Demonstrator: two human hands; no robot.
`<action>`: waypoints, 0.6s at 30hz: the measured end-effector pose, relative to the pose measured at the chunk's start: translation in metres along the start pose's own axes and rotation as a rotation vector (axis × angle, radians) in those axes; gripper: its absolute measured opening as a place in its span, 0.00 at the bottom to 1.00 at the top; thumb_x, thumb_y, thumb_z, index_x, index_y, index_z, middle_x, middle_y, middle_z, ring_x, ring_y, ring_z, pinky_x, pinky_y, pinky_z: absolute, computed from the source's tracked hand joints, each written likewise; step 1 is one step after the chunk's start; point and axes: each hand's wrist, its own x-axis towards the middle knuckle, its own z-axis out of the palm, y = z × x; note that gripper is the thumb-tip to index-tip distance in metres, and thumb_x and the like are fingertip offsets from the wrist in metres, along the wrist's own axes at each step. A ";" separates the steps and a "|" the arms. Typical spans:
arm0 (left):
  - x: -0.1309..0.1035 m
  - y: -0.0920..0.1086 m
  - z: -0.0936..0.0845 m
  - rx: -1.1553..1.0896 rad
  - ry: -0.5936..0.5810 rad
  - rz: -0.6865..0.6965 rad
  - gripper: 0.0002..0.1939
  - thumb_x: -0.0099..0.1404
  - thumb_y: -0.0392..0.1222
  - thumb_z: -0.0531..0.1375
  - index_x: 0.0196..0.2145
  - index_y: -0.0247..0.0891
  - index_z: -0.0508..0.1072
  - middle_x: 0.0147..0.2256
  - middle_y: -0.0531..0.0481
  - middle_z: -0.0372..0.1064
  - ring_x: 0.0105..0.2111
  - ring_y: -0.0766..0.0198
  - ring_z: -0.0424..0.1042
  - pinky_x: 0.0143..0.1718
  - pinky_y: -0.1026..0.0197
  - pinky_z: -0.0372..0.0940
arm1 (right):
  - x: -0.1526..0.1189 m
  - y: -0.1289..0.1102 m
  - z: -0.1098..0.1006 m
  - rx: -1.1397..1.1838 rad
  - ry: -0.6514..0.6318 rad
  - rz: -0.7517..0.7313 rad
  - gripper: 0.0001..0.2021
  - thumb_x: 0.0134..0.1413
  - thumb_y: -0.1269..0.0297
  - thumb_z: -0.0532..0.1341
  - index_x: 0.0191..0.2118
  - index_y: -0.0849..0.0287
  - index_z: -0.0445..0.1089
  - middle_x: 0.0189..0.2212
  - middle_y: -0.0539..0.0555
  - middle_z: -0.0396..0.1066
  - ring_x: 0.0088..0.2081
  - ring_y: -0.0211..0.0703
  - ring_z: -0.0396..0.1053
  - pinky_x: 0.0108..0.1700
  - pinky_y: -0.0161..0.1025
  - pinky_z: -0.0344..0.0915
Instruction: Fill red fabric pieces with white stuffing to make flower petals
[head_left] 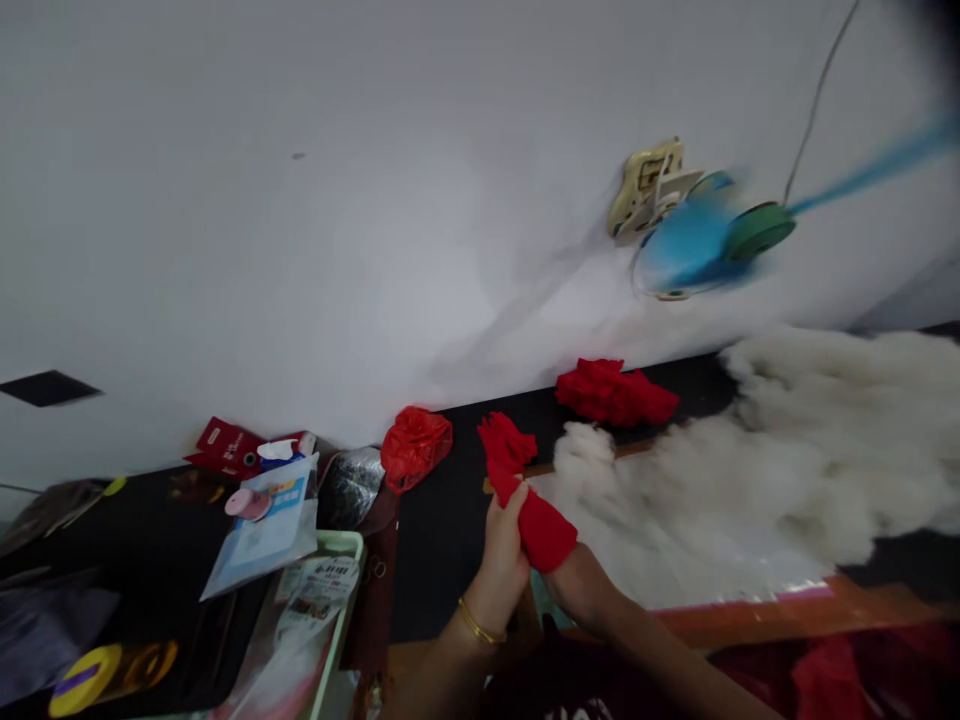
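A piece of red fabric (546, 530) is held up above the front of the black table. My left hand (508, 535), with a gold bangle at its wrist, is closed round the fabric's narrow middle. The fabric's upper end flares out above that grip. My right hand (574, 580) is at the lower, wider end, and its fingers are hidden by the cloth, seemingly inside it. White fluffy stuffing (765, 450) lies to the right, with a small tuft near the fabric. Behind it rests a pile of red cloth (616, 392).
A red plastic bag (416, 447) sits by the wall. On the left are a green basket (346, 545), a clear packet (266, 530) with a pink spool (248, 504), and a yellow-lidded jar (86, 680). A blurred blue fan (694, 240) hangs at the upper right.
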 end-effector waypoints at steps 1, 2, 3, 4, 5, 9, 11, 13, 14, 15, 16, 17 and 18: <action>-0.004 -0.004 0.002 0.022 -0.008 0.016 0.27 0.46 0.44 0.73 0.44 0.36 0.72 0.31 0.50 0.73 0.28 0.64 0.73 0.35 0.62 0.67 | 0.000 -0.005 -0.003 0.010 0.009 0.001 0.25 0.63 0.65 0.52 0.65 0.57 0.59 0.60 0.60 0.65 0.59 0.52 0.66 0.61 0.52 0.64; -0.007 -0.009 0.003 0.046 -0.019 0.040 0.29 0.46 0.44 0.73 0.46 0.37 0.72 0.32 0.50 0.74 0.30 0.64 0.73 0.36 0.62 0.67 | 0.000 -0.009 -0.007 0.001 0.006 -0.019 0.27 0.63 0.64 0.52 0.67 0.56 0.56 0.63 0.59 0.62 0.62 0.53 0.62 0.63 0.54 0.61; -0.009 -0.013 0.003 0.071 -0.030 0.068 0.30 0.47 0.44 0.73 0.48 0.38 0.71 0.34 0.49 0.74 0.31 0.64 0.73 0.37 0.62 0.67 | 0.001 -0.012 -0.011 -0.015 -0.009 -0.055 0.28 0.62 0.64 0.52 0.67 0.55 0.54 0.64 0.58 0.60 0.63 0.53 0.60 0.64 0.56 0.59; -0.011 -0.017 0.004 0.094 -0.039 0.097 0.31 0.48 0.44 0.73 0.49 0.38 0.70 0.35 0.49 0.74 0.32 0.64 0.73 0.38 0.62 0.67 | 0.002 -0.013 -0.015 -0.038 -0.033 -0.104 0.29 0.61 0.65 0.52 0.68 0.55 0.53 0.64 0.58 0.60 0.64 0.54 0.59 0.64 0.57 0.58; -0.012 -0.021 0.003 0.109 -0.049 0.114 0.32 0.48 0.44 0.73 0.50 0.39 0.70 0.35 0.50 0.74 0.32 0.64 0.73 0.38 0.62 0.67 | 0.003 -0.013 -0.018 -0.070 -0.051 -0.153 0.30 0.60 0.66 0.52 0.68 0.55 0.53 0.63 0.59 0.61 0.64 0.54 0.59 0.64 0.57 0.59; -0.007 -0.022 0.002 0.057 -0.030 0.019 0.26 0.48 0.45 0.73 0.43 0.37 0.71 0.31 0.51 0.73 0.29 0.64 0.72 0.36 0.61 0.67 | -0.003 -0.002 -0.028 -0.274 -0.129 -0.297 0.28 0.57 0.69 0.51 0.64 0.61 0.59 0.58 0.63 0.67 0.60 0.56 0.64 0.61 0.54 0.64; -0.001 -0.016 0.002 -0.001 0.015 -0.017 0.24 0.47 0.45 0.73 0.39 0.36 0.72 0.30 0.51 0.72 0.28 0.65 0.71 0.34 0.61 0.67 | -0.012 0.004 -0.031 -0.387 -0.188 -0.279 0.23 0.58 0.70 0.50 0.58 0.64 0.65 0.53 0.65 0.71 0.54 0.56 0.70 0.55 0.52 0.70; 0.002 -0.009 0.003 -0.031 0.033 -0.002 0.23 0.45 0.45 0.74 0.38 0.36 0.72 0.29 0.52 0.72 0.27 0.66 0.71 0.33 0.63 0.67 | -0.021 0.009 -0.033 -0.476 -0.223 -0.225 0.20 0.59 0.71 0.49 0.52 0.64 0.70 0.50 0.67 0.73 0.47 0.54 0.74 0.47 0.49 0.74; 0.003 -0.007 0.004 -0.031 0.024 0.006 0.24 0.45 0.45 0.74 0.38 0.36 0.72 0.29 0.52 0.72 0.27 0.66 0.71 0.32 0.63 0.66 | -0.025 0.011 -0.032 -0.505 -0.228 -0.204 0.19 0.60 0.71 0.48 0.51 0.64 0.71 0.49 0.67 0.73 0.45 0.53 0.75 0.45 0.48 0.74; 0.002 -0.005 0.006 -0.020 0.011 0.003 0.25 0.44 0.45 0.74 0.38 0.36 0.72 0.29 0.52 0.72 0.27 0.66 0.71 0.32 0.63 0.66 | -0.027 0.013 -0.031 -0.520 -0.228 -0.196 0.19 0.60 0.71 0.48 0.50 0.64 0.71 0.48 0.67 0.73 0.44 0.53 0.75 0.44 0.48 0.74; 0.000 -0.005 0.007 -0.005 0.000 -0.010 0.25 0.44 0.45 0.74 0.39 0.36 0.72 0.30 0.51 0.72 0.27 0.65 0.71 0.32 0.63 0.66 | -0.028 0.015 -0.029 -0.517 -0.224 -0.201 0.19 0.61 0.70 0.48 0.51 0.63 0.71 0.48 0.66 0.74 0.44 0.53 0.75 0.45 0.47 0.74; -0.002 -0.006 0.008 0.010 -0.004 -0.024 0.26 0.44 0.45 0.74 0.40 0.36 0.72 0.30 0.51 0.73 0.27 0.65 0.72 0.32 0.63 0.67 | -0.028 0.017 -0.026 -0.497 -0.216 -0.216 0.19 0.61 0.69 0.49 0.53 0.63 0.70 0.48 0.65 0.74 0.45 0.53 0.75 0.45 0.47 0.74; -0.005 -0.009 0.009 0.019 -0.004 -0.036 0.26 0.45 0.45 0.74 0.41 0.36 0.72 0.30 0.51 0.73 0.27 0.65 0.72 0.32 0.62 0.67 | -0.027 0.020 -0.022 -0.464 -0.189 -0.230 0.20 0.61 0.68 0.50 0.55 0.63 0.69 0.48 0.65 0.74 0.48 0.54 0.74 0.47 0.47 0.73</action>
